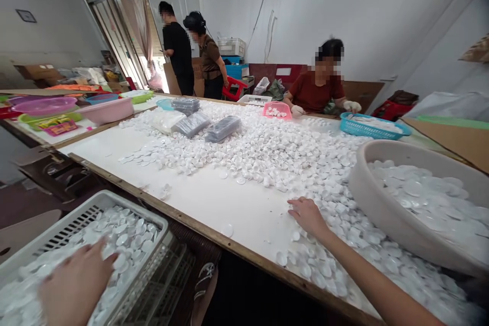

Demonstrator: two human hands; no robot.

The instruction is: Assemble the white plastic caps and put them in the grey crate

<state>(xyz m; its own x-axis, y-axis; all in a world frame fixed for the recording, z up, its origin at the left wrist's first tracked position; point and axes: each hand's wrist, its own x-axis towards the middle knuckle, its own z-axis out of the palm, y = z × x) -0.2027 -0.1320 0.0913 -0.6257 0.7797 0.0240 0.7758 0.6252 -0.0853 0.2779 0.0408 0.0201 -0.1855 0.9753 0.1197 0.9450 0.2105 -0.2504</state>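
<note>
White plastic caps (pixel 267 155) are heaped across the table (pixel 229 204) toward its far edge | right hand (pixel 307 216), fingers spread, is pressed flat on caps near the front edge | left hand (pixel 74 285), blurred, finger state untellable, is held over the cap-filled white crate (pixel 82 214) below the front edge.

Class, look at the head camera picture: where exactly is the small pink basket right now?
The pink basket sits at the far edge of the table, just in front of the seated person in the red shirt, with the blue basket to its right.
</note>
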